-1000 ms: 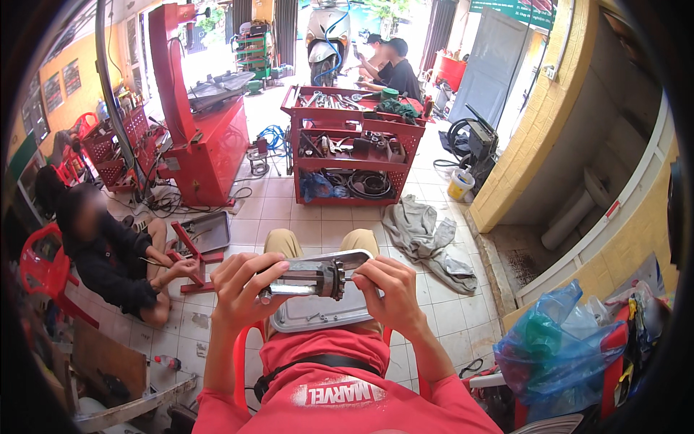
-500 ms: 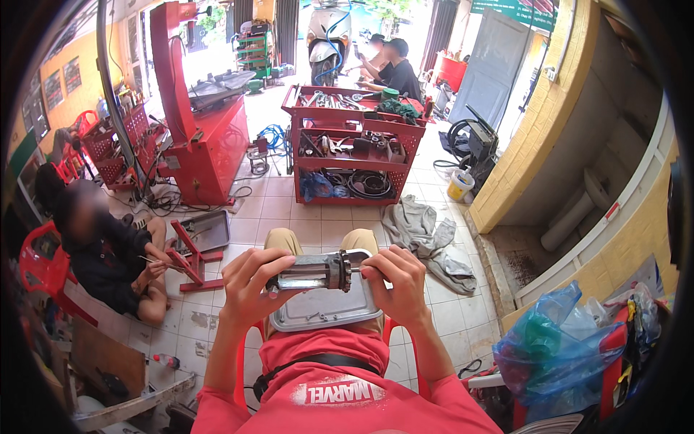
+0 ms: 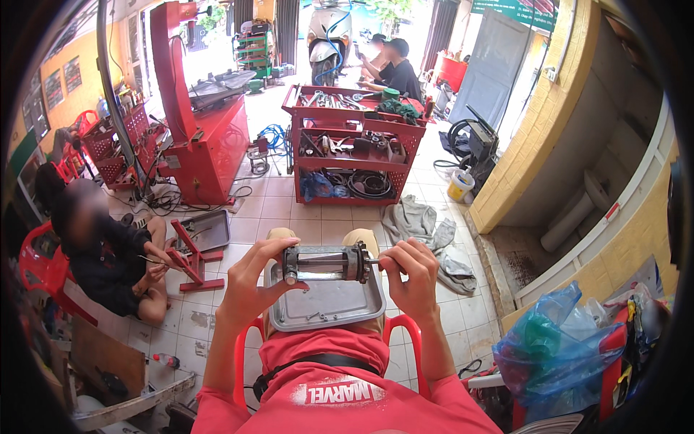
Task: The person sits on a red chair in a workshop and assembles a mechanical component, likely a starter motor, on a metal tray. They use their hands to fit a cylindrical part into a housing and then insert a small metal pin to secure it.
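Observation:
My left hand (image 3: 253,278) is closed on the left end of a grey metal mechanical part (image 3: 322,276), held level above my lap. The part is an open frame with a thin rod along its middle and a dark toothed ring (image 3: 356,262) at its right end. Thumb and fingers of my right hand (image 3: 410,273) pinch the rod's end, which sticks out past the ring. Below the part, a shallow grey metal tray (image 3: 354,302) rests on my lap. Several small screws (image 3: 314,316) lie in it.
Ahead stands a red tool trolley (image 3: 347,192) loaded with wrenches and parts. At the left a person (image 3: 101,246) sits beside a small red stand (image 3: 195,260). A grey cloth (image 3: 416,220) lies on the floor; a blue plastic bag (image 3: 549,340) is at the right.
The part has turned in my left hand, so its open frame and inner rod now show. My right hand has shifted right and now pinches the rod's protruding end.

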`<action>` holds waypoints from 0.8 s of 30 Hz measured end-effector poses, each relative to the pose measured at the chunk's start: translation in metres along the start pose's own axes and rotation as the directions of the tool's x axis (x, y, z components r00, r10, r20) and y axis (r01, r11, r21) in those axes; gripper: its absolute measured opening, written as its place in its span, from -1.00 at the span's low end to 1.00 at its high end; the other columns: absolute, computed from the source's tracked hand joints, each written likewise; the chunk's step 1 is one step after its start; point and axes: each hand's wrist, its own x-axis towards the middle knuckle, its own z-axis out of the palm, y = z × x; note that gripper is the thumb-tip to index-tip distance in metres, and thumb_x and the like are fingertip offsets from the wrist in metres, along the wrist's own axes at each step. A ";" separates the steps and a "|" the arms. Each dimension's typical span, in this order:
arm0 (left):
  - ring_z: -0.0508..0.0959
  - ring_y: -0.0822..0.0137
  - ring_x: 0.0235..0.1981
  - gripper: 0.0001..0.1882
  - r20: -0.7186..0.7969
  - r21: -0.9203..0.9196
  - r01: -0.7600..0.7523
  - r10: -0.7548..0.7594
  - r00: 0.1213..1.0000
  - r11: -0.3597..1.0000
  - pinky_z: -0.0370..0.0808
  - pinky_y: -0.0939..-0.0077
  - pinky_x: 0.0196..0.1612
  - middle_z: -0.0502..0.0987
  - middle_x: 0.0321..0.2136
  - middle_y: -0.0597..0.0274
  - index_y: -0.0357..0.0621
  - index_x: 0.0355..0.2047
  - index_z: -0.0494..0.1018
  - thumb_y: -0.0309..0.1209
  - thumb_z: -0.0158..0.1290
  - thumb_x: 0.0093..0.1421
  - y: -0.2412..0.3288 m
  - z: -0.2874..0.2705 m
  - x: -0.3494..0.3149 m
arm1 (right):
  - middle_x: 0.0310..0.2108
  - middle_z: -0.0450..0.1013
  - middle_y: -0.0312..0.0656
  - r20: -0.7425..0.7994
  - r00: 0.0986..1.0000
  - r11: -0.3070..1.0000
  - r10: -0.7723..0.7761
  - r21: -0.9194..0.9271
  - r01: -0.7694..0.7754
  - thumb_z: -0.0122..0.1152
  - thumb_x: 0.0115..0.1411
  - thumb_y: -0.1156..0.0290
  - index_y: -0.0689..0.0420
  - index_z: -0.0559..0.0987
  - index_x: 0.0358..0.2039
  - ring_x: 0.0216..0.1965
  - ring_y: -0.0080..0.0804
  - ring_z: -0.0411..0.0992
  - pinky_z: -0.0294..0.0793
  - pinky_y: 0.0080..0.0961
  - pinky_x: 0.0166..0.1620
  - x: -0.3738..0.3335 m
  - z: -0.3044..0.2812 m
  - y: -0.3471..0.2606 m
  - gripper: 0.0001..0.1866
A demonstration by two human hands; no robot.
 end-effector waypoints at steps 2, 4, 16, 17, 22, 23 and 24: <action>0.68 0.17 -0.13 -0.33 0.041 -0.011 0.020 -0.020 0.999 1.000 0.63 0.37 -0.06 0.64 -0.04 0.05 -0.21 0.10 0.52 -0.42 0.49 -0.05 0.004 -0.003 0.002 | -0.58 0.41 -0.20 -0.005 1.000 1.000 0.005 -0.001 -0.005 0.30 0.17 0.52 0.19 0.57 -0.50 -0.49 -0.16 0.35 0.30 -0.29 -0.37 0.001 -0.001 0.001 -0.88; 0.67 0.14 -0.09 -0.33 0.065 -0.014 0.029 -0.028 0.997 0.999 0.62 0.35 -0.02 0.63 -0.02 0.04 -0.22 0.12 0.51 -0.46 0.47 -0.04 0.005 -0.004 0.003 | -0.58 0.41 -0.20 -0.013 1.000 1.000 0.012 -0.008 -0.012 0.30 0.18 0.52 0.18 0.57 -0.50 -0.49 -0.16 0.35 0.30 -0.29 -0.37 0.001 -0.002 0.001 -0.88; 0.64 0.03 0.07 -0.33 0.010 0.003 -0.141 0.141 0.990 0.990 0.58 0.24 0.11 0.62 0.03 -0.02 -0.23 0.12 0.48 -0.76 0.31 -0.08 -0.006 -0.002 0.003 | -0.57 0.51 -0.33 0.106 0.994 0.999 0.028 0.020 -0.030 0.29 0.25 0.48 0.09 0.58 -0.52 -0.50 -0.31 0.38 0.22 -0.38 -0.26 -0.004 -0.001 0.003 -0.82; 0.64 0.03 0.06 -0.33 0.011 0.004 -0.145 0.145 0.989 0.989 0.58 0.24 0.11 0.62 0.03 -0.02 -0.22 0.12 0.48 -0.77 0.30 -0.07 -0.006 -0.003 0.003 | -0.57 0.51 -0.33 0.115 0.993 0.999 0.036 0.019 -0.038 0.29 0.25 0.48 0.10 0.58 -0.53 -0.50 -0.31 0.39 0.22 -0.38 -0.26 -0.004 -0.001 0.004 -0.82; 0.64 0.04 0.04 -0.35 0.017 0.021 -0.179 0.179 0.984 0.984 0.58 0.23 0.09 0.62 0.02 -0.01 -0.21 0.11 0.48 -0.75 0.28 -0.06 -0.006 -0.004 0.004 | -0.58 0.50 -0.32 0.144 0.987 0.997 0.066 0.034 -0.072 0.28 0.25 0.48 0.10 0.58 -0.53 -0.50 -0.32 0.42 0.21 -0.38 -0.25 -0.005 -0.001 0.004 -0.81; 0.64 0.04 0.04 -0.36 0.018 0.024 -0.185 0.185 0.983 0.982 0.58 0.23 0.09 0.63 0.02 -0.01 -0.21 0.11 0.48 -0.75 0.28 -0.06 -0.007 -0.004 0.004 | -0.58 0.50 -0.32 0.149 0.987 0.997 0.067 0.038 -0.073 0.28 0.26 0.47 0.10 0.58 -0.53 -0.50 -0.31 0.43 0.21 -0.38 -0.25 -0.004 -0.001 0.004 -0.81; 0.64 0.05 0.04 -0.36 0.019 0.028 -0.192 0.191 0.981 0.981 0.58 0.23 0.09 0.63 0.02 -0.01 -0.21 0.10 0.48 -0.75 0.28 -0.05 -0.007 -0.004 0.003 | -0.58 0.50 -0.32 0.154 0.986 0.996 0.067 0.043 -0.074 0.28 0.26 0.47 0.10 0.58 -0.53 -0.50 -0.31 0.43 0.21 -0.38 -0.25 -0.004 -0.002 0.003 -0.81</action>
